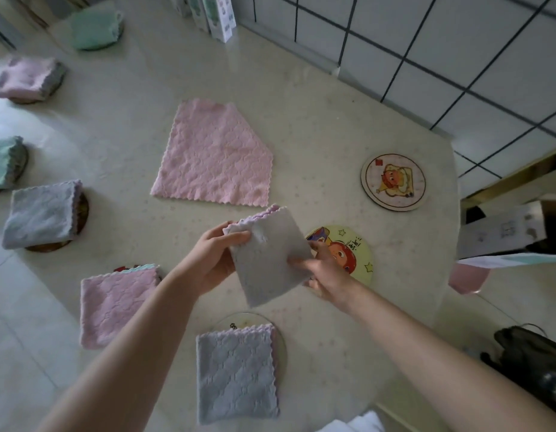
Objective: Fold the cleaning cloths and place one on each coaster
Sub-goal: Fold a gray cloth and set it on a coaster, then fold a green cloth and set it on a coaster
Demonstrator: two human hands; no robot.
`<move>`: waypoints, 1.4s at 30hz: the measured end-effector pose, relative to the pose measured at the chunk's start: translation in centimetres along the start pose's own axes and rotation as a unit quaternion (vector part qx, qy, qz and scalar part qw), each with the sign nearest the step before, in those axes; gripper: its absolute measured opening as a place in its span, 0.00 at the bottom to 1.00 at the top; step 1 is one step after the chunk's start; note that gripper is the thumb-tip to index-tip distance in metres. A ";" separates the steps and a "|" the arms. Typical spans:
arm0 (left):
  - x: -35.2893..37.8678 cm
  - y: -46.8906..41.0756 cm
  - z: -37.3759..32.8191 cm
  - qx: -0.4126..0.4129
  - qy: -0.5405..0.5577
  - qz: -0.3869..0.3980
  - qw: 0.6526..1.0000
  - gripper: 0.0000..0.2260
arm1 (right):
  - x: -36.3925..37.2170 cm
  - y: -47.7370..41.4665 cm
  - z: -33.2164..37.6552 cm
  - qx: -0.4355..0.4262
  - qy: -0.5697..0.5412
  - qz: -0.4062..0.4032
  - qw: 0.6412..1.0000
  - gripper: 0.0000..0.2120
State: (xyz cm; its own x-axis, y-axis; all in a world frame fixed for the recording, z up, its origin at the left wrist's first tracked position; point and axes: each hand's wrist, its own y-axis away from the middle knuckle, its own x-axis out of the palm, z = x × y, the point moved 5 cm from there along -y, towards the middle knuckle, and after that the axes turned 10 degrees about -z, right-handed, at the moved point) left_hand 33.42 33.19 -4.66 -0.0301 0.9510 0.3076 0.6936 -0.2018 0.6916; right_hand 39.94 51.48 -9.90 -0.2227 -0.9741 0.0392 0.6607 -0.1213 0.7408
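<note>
Left hand [212,260] and right hand [325,271] both pinch folded grey cloth [270,257], frame centre, beside yellow cartoon coaster [354,251].

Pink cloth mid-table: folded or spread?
Spread. The pink cloth lies flat on the table, with only its far-right corner turned in; over or under, cannot tell.

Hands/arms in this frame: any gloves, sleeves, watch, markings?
Left hand and right hand are bare: no gloves. Left forearm and right forearm are bare to the frame edge: no sleeves, watch or bands showing.
</note>
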 end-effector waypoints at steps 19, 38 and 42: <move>6.3 -6.8 7.5 0.062 -0.344 -0.173 0.921 0.05 | -15.1 -0.9 -1.7 -0.071 0.234 -0.232 0.942 0.08; 5.1 -8.4 3.8 0.226 -0.563 -0.148 0.781 0.07 | -14.4 -0.3 1.9 -0.165 0.489 -0.281 0.809 0.10; 3.1 -8.7 0.3 0.324 -0.624 -0.169 0.691 0.11 | -11.4 -1.6 6.2 -0.255 0.523 -0.268 0.768 0.10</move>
State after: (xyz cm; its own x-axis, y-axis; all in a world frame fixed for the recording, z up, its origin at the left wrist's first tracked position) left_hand 27.55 37.92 -9.92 0.0944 0.4610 -0.8823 0.9875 -0.1554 0.0244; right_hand 36.97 63.96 -7.34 -0.0402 -0.3463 -0.9373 0.9294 -0.3575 0.0922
